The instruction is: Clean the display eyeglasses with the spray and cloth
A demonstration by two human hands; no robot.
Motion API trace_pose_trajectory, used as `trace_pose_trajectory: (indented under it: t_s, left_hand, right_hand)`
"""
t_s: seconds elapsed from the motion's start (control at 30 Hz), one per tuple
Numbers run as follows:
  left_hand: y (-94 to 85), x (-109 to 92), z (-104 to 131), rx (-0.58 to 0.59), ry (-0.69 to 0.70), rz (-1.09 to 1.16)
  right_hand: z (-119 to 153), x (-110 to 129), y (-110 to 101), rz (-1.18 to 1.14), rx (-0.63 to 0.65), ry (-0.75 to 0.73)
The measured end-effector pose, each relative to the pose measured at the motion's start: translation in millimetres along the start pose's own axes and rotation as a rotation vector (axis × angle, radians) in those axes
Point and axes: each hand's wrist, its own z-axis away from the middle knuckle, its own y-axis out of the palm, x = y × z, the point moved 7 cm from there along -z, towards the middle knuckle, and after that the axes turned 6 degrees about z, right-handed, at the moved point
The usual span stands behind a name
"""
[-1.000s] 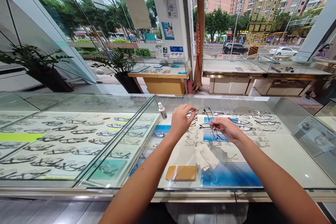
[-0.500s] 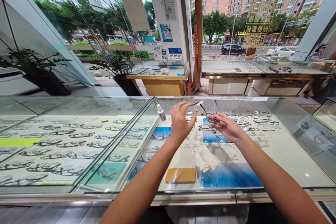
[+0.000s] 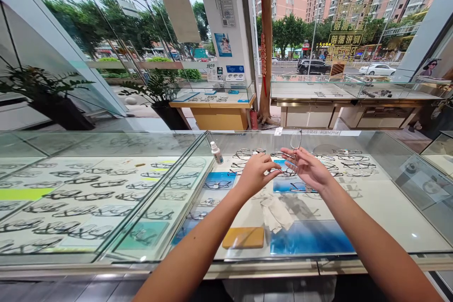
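Note:
In the head view, my right hand (image 3: 310, 167) grips a pair of thin-framed eyeglasses (image 3: 296, 139) above the glass counter, one lens rim standing up over the fingers. My left hand (image 3: 257, 171) is beside it at the left, thumb and fingers pinched together at the lower part of the eyeglasses; its exact contact is partly hidden. A small white tag (image 3: 278, 131) shows just left of the upper rim. Below the hands, a crumpled pale cloth (image 3: 278, 212) lies near a blue mat (image 3: 311, 238) and a tan case (image 3: 243, 237).
A white spray bottle (image 3: 216, 153) stands left of my hands. Several eyeglass frames fill the left display case (image 3: 95, 184), and more lie at the right (image 3: 357, 166). Behind the counter are another display case (image 3: 311, 90), a wooden post (image 3: 265, 56) and potted plants (image 3: 159, 92).
My left hand has dropped and moved right, toward the right hand. The eyeglasses have turned and risen slightly, and the white tag has shifted up and right.

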Motion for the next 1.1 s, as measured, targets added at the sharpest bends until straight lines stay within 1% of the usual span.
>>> trace_pose_trajectory:
  t_s: [0.1,0.23,0.3,0.33,0.37,0.43,0.5,0.57,0.63,0.67,0.7,0.77,0.83,0.9,0.97,1.03,1.1]
  left_hand:
    - [-3.2,3,0,-0.049,-0.033,0.002]
    - [-8.3,-7,0,-0.082,-0.009,0.027]
    - [-14.8,-9,0,-0.12,-0.024,0.023]
    - [-20.9,-7,-1,-0.167,-0.055,0.01]
    - [-29.3,-3,0,-0.239,-0.099,-0.01]
    - [-51.2,11,4,-0.437,-0.213,-0.06]
    - [-74.7,31,13,-0.661,-0.351,-0.11]
    - [-93.3,53,26,-0.854,-0.507,-0.153]
    - [-103.2,77,39,-0.971,-0.665,-0.169]
    - [-104.4,90,45,-0.995,-0.751,-0.158]
    - [-103.1,103,50,-0.994,-0.846,-0.126]
    - [-94.3,130,60,-0.949,-1.033,-0.016]
    - [-83.6,151,68,-0.893,-1.154,0.092]
    - [-76.2,165,74,-0.861,-1.207,0.157]
    - [-72.1,174,78,-0.849,-1.229,0.199]
    - [-70.9,179,80,-0.849,-1.221,0.24]
    - [-73.2,180,78,-0.862,-1.174,0.277]
  right_hand:
    - [-1,6,-6,-0.004,-0.045,-0.054]
    - [-1,10,-10,0.018,-0.066,-0.085]
    - [-1,14,-13,0.033,-0.076,-0.101]
    - [-1,17,-15,0.036,-0.084,-0.114]
    - [0,21,-18,0.034,-0.094,-0.13]
    - [0,29,-24,0.024,-0.115,-0.159]
    - [0,36,-30,0.026,-0.13,-0.181]
    - [0,42,-35,0.045,-0.137,-0.199]
    - [1,47,-39,0.06,-0.148,-0.219]
    - [2,49,-41,0.061,-0.157,-0.228]
    - [2,50,-42,0.058,-0.167,-0.233]
    - [3,52,-44,0.048,-0.18,-0.238]
    - [3,53,-45,0.042,-0.183,-0.238]
    - [3,54,-45,0.049,-0.182,-0.243]
    - [3,55,-44,0.068,-0.181,-0.252]
    - [4,55,-43,0.088,-0.176,-0.258]
    - [4,55,-43,0.096,-0.174,-0.264]
